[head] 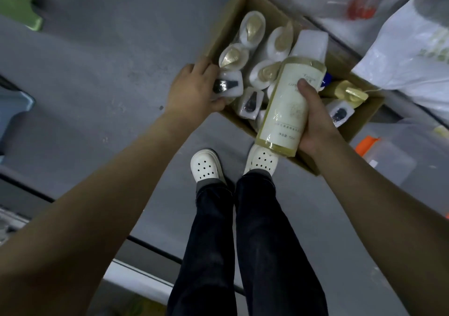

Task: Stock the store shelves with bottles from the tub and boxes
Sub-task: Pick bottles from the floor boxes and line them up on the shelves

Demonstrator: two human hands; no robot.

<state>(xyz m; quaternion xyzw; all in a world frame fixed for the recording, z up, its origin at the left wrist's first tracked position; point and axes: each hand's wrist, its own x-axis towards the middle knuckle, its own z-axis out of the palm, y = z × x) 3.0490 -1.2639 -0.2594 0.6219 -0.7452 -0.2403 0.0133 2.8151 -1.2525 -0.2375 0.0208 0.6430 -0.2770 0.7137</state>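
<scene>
Grey floor (97, 85), box (228, 24); right grip (315, 121) wraps yellow bottle (289, 97), left grip (192, 87) clasps white bottle (230, 82).

The tall clear bottle of pale yellow liquid (291, 106) in the right hand (315, 123) covers the middle of the brown cardboard box (227, 31), hiding whatever lies beneath, and the print on its cream label (281, 92) is too blurred to read. The left hand (192, 89) hides one side of a white wrapped bottle with a black pump (230, 85). The green plastic stool (19, 2), upper left, is cut off by the edge.
</scene>
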